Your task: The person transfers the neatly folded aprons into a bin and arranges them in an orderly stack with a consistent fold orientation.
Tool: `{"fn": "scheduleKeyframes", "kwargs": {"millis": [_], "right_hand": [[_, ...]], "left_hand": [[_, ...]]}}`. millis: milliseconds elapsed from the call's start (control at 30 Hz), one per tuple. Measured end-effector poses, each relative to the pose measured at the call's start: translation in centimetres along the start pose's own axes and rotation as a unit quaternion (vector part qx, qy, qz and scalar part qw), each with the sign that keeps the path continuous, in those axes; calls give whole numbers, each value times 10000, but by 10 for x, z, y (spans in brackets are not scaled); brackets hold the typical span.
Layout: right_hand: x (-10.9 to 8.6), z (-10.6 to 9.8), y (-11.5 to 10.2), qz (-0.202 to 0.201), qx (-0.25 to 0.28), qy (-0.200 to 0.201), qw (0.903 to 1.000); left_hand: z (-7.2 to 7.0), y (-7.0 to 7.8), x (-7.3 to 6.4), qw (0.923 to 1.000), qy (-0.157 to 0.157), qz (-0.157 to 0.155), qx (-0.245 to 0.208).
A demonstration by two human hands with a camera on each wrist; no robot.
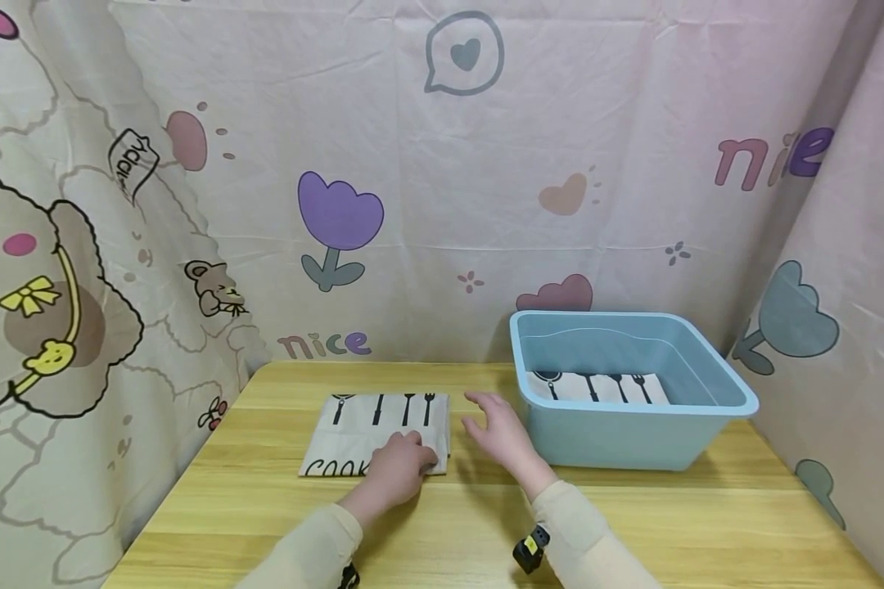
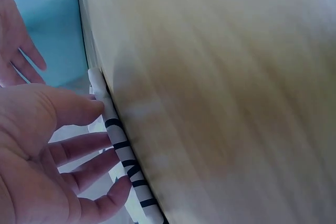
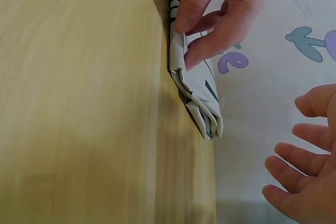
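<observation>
A folded white cloth (image 1: 357, 433) with black cutlery prints and lettering lies flat on the table, left of the middle. My left hand (image 1: 396, 474) rests on its front right part, with the fingertips touching the top near the front edge. In the right wrist view the layered folds of the cloth (image 3: 199, 103) show at its side. Between that cloth and the blue bin, my right hand (image 1: 502, 433) is held with fingers spread and holds nothing. A second white cloth (image 1: 582, 388) with similar prints lies inside the bin, its near part hidden by the bin's front wall.
The light blue plastic bin (image 1: 611, 438) stands at the right on the wooden table (image 1: 633, 523). A printed curtain (image 1: 412, 164) hangs behind the table and along both sides.
</observation>
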State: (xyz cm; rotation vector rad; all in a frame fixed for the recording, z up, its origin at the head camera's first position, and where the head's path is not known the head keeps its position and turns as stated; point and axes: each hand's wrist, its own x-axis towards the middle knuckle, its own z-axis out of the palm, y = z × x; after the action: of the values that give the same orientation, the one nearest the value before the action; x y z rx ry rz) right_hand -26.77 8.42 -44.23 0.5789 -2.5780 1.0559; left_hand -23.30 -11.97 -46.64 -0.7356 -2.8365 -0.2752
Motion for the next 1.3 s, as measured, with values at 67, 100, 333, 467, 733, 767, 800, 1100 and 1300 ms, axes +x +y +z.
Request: {"fn": "scheduleKeyframes", "kwargs": {"millis": [67,100,333,467,733,767,800,1100,1300], "right_hand": [[-1,0,1,34,6,-51,10000],[-1,1,1,70,43,-69,9999],[-2,4,5,141,72,-144,9998],[-3,6,7,188,105,-191,9996],[-4,10,10,109,170,-184,9996],[-5,11,10,130,193,-187,9996],[-5,11,10,112,188,-177,9996],[-5,16,11,278,307,-303,9987],[-5,20,13,345,442,-338,9979]], "left_hand": [[0,4,-1,9999,21,105,25],[0,6,-1,9999,33,161,27],[-2,11,-4,9989,76,453,-76],[-2,5,-5,9980,144,518,-339],[-8,-17,-2,9867,255,-126,-1603],[-10,-19,-2,9844,284,-265,-1719],[-12,-22,-2,9819,325,-406,-1821],[-32,-54,-8,9554,682,-1566,-2408],[-40,-78,-17,9514,816,-1946,-2241]]}}
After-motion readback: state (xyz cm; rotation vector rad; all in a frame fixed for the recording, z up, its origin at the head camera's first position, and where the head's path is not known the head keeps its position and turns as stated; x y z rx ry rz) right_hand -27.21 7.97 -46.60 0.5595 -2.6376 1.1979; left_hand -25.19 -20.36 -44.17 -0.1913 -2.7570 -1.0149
